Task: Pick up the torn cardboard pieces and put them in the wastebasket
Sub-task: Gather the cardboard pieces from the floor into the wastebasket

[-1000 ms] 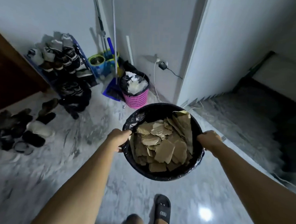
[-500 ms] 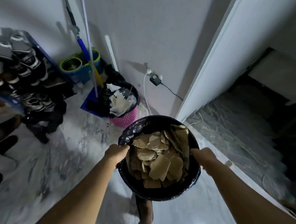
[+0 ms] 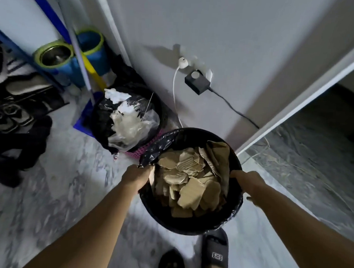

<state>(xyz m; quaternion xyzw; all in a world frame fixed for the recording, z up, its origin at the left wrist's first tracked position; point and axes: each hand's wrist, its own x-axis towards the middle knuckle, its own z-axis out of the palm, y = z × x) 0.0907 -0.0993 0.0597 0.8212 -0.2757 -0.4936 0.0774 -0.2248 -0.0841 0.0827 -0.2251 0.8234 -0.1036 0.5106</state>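
Note:
I carry a round wastebasket (image 3: 189, 224) lined with a black bag, held above the marble floor. Several torn brown cardboard pieces (image 3: 190, 181) fill it. My left hand (image 3: 136, 175) grips its left rim, fingers curled over the edge. My right hand (image 3: 248, 183) grips the right rim the same way. Both forearms reach forward from the bottom corners.
A pink basket (image 3: 144, 147) with a black bag and white plastic rubbish stands just ahead by the wall. Behind it are a blue mop bucket (image 3: 73, 65), mop handles and a blue dustpan (image 3: 84, 118). A shoe rack (image 3: 20, 97) is left, a charger and cables on the wall, a doorway right.
I have walked closer to the wall and the pink basket, which now sits right beside the carried wastebasket. Both hands keep their grip on the rim.

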